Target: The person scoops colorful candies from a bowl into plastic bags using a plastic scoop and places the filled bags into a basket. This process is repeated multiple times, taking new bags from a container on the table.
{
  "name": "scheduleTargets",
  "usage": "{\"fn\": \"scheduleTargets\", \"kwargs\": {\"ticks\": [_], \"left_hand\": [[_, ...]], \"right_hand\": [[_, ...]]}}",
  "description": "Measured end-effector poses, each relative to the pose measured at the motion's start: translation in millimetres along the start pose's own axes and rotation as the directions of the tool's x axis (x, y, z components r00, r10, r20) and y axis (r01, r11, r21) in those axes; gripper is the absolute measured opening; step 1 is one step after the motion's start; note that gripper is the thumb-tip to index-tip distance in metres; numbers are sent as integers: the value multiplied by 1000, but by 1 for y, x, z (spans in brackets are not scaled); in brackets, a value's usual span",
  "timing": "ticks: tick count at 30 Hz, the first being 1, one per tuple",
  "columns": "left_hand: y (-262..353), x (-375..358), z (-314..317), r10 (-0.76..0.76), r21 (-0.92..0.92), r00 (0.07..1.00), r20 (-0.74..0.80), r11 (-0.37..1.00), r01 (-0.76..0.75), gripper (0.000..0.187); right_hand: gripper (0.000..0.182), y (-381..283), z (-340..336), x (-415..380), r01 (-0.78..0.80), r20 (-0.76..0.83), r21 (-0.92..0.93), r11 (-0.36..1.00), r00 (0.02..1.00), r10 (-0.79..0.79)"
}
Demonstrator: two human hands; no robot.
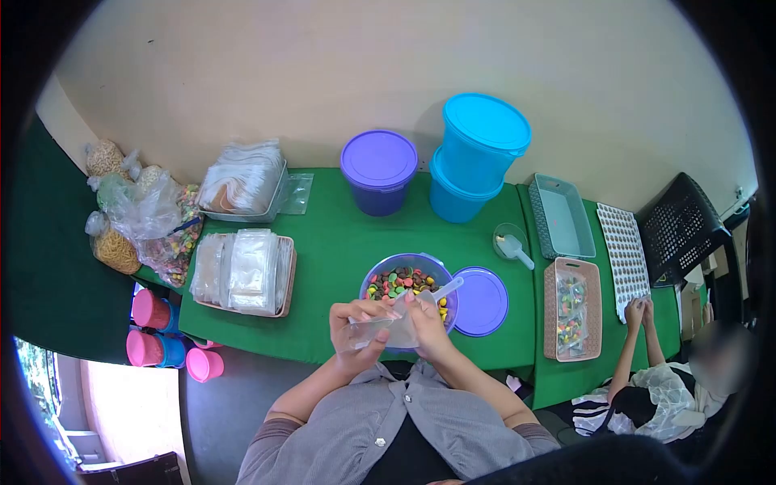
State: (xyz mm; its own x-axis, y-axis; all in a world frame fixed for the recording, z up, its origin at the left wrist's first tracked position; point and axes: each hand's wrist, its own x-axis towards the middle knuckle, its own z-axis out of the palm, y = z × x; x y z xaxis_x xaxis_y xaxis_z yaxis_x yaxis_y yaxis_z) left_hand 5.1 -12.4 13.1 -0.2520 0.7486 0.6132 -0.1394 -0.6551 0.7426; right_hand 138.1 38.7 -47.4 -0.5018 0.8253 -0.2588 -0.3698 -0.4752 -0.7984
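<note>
Just in front of my body, my left hand (358, 325) is closed on a small clear plastic bag (365, 333). My right hand (428, 325) is close beside it, its fingers around a translucent scoop (449, 288) whose handle points up and to the right. The fingers partly hide the bag's mouth and the scoop's bowl. Beyond both hands stands a purple tub (374, 270) of colourful round candies (402, 280), partly covered by my hands. Its purple lid (482, 302) lies flat to the right of it.
Stacks of clear bags (252, 271) fill a basket at left, near bulging snack bags (145, 206). A closed purple tub (380, 174) and stacked blue tubs (477, 153) stand behind. To the right are a scoop bowl (509, 241), a basket of filled packets (572, 315) and another person (647, 380).
</note>
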Motion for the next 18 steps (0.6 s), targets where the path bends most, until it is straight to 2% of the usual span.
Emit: {"fn": "scheduleTargets", "kwargs": {"ticks": [1, 2, 3, 7, 9, 10, 11, 12, 13, 15, 16, 18], "left_hand": [[-1, 0, 0, -3, -3, 1000, 2, 1000, 3, 38], [-1, 1, -2, 72, -25, 993, 96, 997, -69, 40], [-1, 3, -3, 148, -53, 971, 187, 989, -141, 43], [1, 12, -4, 95, 22, 988, 122, 995, -99, 46], [2, 16, -8, 79, 95, 994, 80, 992, -87, 51], [2, 17, -8, 78, 95, 994, 78, 992, -85, 51], [2, 18, -8, 29, 50, 997, 73, 998, -32, 52], [2, 17, -7, -22, 5, 997, 72, 1000, 21, 54], [1, 15, -7, -26, 4, 997, 74, 1000, 25, 54], [-1, 11, -7, -92, -242, 992, 84, 964, 110, 58], [1, 12, -4, -90, -245, 992, 85, 963, 109, 58], [8, 13, 1, -119, -165, 992, 37, 979, 124, 61]], "right_hand": [[37, -1, -1, -1, 0, -4, 1, 1000, 1000, 0], [38, -4, -3, -1, 104, -57, -311, 945, 990, -128], [39, -9, -3, -1, 172, -66, -596, 784, 963, -261], [37, -27, 2, -5, 230, -45, -661, 714, 938, -344], [47, -38, 10, -11, 498, 57, -457, 737, 843, -535], [47, -49, 15, -17, 496, 57, -458, 738, 844, -533], [60, -62, 20, -22, 586, 258, -619, 522, 780, -570], [74, -69, 21, -26, 658, 457, -706, 263, 706, -541], [74, -67, 16, -27, 655, 453, -708, 265, 709, -541], [85, -55, 2, -24, 699, 626, -672, 243, 712, -318], [85, -47, -4, -22, 699, 626, -674, 241, 712, -318], [82, -36, -6, -21, 711, 590, -666, 227, 688, -422]]}}
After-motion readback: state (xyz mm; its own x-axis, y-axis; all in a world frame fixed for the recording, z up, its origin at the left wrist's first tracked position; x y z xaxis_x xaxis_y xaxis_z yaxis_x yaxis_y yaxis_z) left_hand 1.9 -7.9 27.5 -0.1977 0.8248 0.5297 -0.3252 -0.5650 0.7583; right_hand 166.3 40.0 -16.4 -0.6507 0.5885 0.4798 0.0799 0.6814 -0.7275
